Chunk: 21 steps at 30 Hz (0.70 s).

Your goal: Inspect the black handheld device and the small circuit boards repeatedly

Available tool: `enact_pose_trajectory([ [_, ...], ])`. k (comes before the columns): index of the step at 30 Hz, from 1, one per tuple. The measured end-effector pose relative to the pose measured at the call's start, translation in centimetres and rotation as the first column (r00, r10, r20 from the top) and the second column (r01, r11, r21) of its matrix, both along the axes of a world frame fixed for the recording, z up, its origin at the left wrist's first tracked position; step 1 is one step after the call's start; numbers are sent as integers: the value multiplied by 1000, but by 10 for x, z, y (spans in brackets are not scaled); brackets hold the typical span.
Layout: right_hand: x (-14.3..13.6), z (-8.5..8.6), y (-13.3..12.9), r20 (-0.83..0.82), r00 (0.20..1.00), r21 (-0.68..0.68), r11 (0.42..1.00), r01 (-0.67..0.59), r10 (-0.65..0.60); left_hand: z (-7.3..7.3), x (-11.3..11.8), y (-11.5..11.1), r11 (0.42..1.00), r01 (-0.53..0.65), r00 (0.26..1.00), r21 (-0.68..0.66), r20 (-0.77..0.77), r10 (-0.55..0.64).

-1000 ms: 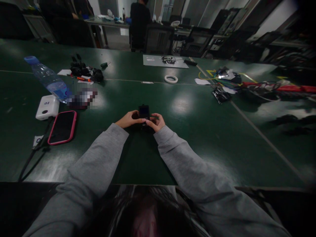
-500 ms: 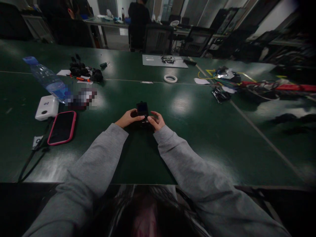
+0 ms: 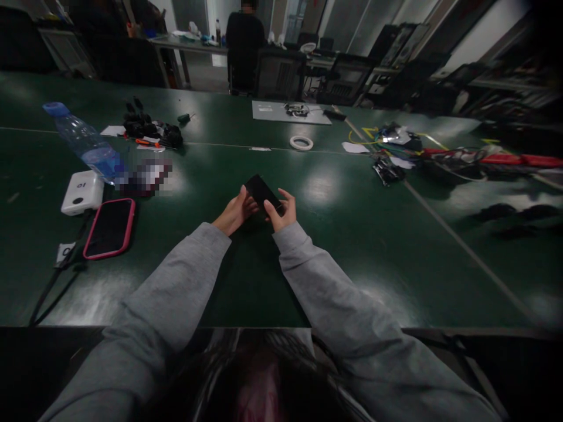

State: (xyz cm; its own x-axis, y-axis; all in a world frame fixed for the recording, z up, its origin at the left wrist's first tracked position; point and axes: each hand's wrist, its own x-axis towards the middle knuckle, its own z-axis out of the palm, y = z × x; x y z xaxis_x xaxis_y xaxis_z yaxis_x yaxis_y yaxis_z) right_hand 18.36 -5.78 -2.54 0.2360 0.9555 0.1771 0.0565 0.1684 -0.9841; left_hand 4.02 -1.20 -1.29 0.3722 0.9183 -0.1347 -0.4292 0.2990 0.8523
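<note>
a small, black, box-shaped device (image 3: 264, 192) is held tilted between two bare hands, just above or on the dark green, smooth-topped bench (image 3: 373, 234); i cannot tell whether its lower end touches the surface. the fingers of the right hand (image 3: 284, 212) grasp its right end, the thumb lying across the near side and the other fingers round the far side. the left hand (image 3: 237, 210) is at its left end, thumb up by the edge and fingers partly curled beneath; i cannot tell whether they clasp it or only touch it. both wrists come out of grey fabric sleeves (image 3: 176, 281). well to the left lies a black-screened phone in a pink case (image 3: 109, 227), just beside a white, rounded plastic box (image 3: 82, 192). behind them a clear plastic bottle with a blue cap (image 3: 83, 140) appears slanted. a white, flat ring (image 3: 301, 143) lies beyond the device, nearer than a grey, rectangular board (image 3: 291, 112). a tangle of coloured wires (image 3: 398, 138) lies farther right.
</note>
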Motion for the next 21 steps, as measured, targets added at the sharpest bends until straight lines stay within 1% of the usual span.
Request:
enact_pose_trajectory([
  [1,-2,-2,0,125,991,74,997,37,-46,1,2,-1,998,16,999,-52,31,-14],
  [2,-5,-5,-1,235,969,159,987,37,-74,3,2,-2,995,49,997,-86,71,-43],
  [4,-11,-11,-1,417,905,310,949,-55,-84,4,-1,-4,987,104,986,-123,141,-86],
  [5,-14,-14,-1,489,869,355,927,-120,-74,4,-4,-4,985,103,984,-138,158,-81],
  [7,-19,-17,-1,583,810,385,900,-205,-65,3,-9,-4,985,58,987,-160,156,-33],
  [9,-22,-17,-4,627,772,401,893,-206,-103,1,-13,-2,987,-4,992,-158,128,24],
  [11,-24,-15,-8,655,736,421,891,-169,-170,-1,-15,-1,988,-42,993,-150,101,57],
  [13,-25,-12,-13,690,694,423,893,-155,-207,-1,-15,0,990,-32,994,-137,95,46],
  [16,-27,-10,-19,753,633,382,903,-196,-181,-2,-14,1,995,-19,996,-96,86,27],
  [17,-27,-9,-19,760,628,376,902,-212,-169,-3,-14,2,996,-29,996,-83,82,35],
  [18,-27,-9,-19,752,640,380,898,-221,-161,-4,-14,3,996,-42,995,-73,82,48],
  [19,-27,-9,-18,726,671,390,895,-217,-154,-5,-14,4,996,-54,994,-68,87,60],
  [21,-25,-10,-14,614,780,386,908,-163,-121,-6,-14,6,996,-70,992,-57,101,75],
])
